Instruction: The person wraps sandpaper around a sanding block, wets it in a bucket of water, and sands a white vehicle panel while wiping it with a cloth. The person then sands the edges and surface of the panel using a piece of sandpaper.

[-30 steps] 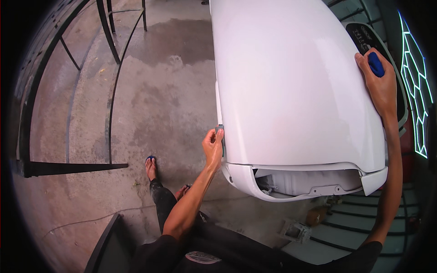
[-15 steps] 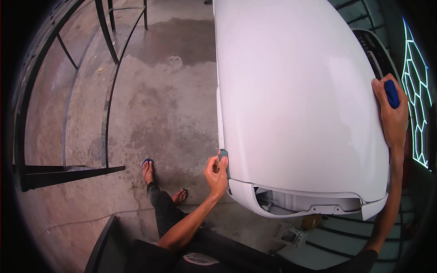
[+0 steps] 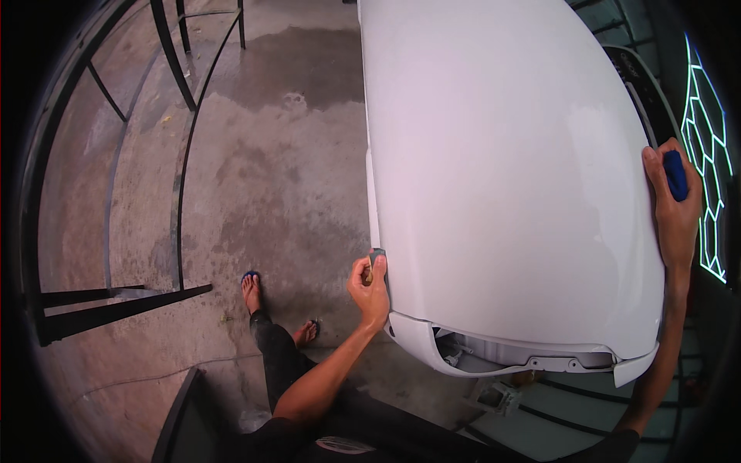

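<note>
Since the earlier frames the left hand [image 3: 370, 287] has slid down the left edge of the large glossy white car body panel [image 3: 509, 170], from part-way up that edge to a spot just above its lower left corner, and the panel now fills more of the view. The right hand [image 3: 673, 202] sits at much the same place on the panel's right edge as before.

The left hand is curled, with thumb and fingers pinching a small grey-blue pad [image 3: 377, 256] pressed against the panel's left rim. The right hand lies flat against the right rim, its fingers bent around a small dark blue block [image 3: 676, 174] that touches the panel edge.

The panel runs from the top of the view down to the lower middle, its smooth painted face turned up toward the camera. Its lower end curves under, showing white plastic brackets and an open slot [image 3: 525, 356] along the bottom.

Left of the panel lies a stained grey concrete floor [image 3: 262, 177], with a darker damp patch near the top. The person's two feet in blue flip-flops [image 3: 251, 279] stand on it just left of the left hand. Black metal bar frames [image 3: 116, 297] stand farther left. At the far right a glowing green hexagon-pattern light [image 3: 706, 154] shows beside the right hand.
</note>
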Action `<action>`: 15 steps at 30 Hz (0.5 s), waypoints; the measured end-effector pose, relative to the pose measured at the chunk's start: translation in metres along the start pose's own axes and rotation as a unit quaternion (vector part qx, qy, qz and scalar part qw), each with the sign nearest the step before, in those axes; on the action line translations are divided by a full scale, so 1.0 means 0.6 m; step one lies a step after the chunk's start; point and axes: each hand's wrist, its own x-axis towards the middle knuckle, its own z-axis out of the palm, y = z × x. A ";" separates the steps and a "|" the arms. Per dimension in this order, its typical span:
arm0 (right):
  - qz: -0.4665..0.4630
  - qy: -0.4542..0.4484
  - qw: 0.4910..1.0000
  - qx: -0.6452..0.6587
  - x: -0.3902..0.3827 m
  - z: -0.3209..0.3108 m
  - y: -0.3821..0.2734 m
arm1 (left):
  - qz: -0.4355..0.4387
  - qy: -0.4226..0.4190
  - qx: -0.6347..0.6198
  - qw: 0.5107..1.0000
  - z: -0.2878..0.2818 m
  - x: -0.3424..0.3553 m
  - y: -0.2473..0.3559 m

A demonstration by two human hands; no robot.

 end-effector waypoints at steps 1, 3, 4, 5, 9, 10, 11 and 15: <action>-0.044 0.026 0.999 -0.004 0.001 0.013 0.006 | -0.043 -0.018 -0.033 0.998 0.024 0.054 0.011; -0.083 0.045 0.996 -0.006 -0.003 0.022 0.001 | -0.090 -0.035 -0.058 0.994 0.033 0.133 0.033; -0.038 0.026 0.999 0.003 -0.003 0.021 -0.007 | -0.085 -0.049 -0.053 0.994 0.027 0.154 0.041; 0.005 0.009 1.000 0.005 -0.001 0.019 -0.008 | -0.083 -0.067 -0.054 0.993 0.034 0.159 0.041; 0.019 0.002 1.000 -0.006 -0.008 -0.006 0.008 | 0.097 -0.119 0.081 0.985 -0.051 -0.049 0.031; 0.022 0.003 1.000 -0.003 -0.006 -0.011 0.001 | 0.099 -0.121 0.084 0.984 -0.048 -0.043 0.037; 0.024 -0.013 1.000 -0.002 -0.003 -0.010 -0.007 | 0.133 -0.117 0.079 0.981 -0.039 -0.028 0.039; 0.003 0.029 1.000 -0.008 0.002 0.022 -0.007 | 0.067 -0.112 0.053 0.990 0.023 0.114 0.078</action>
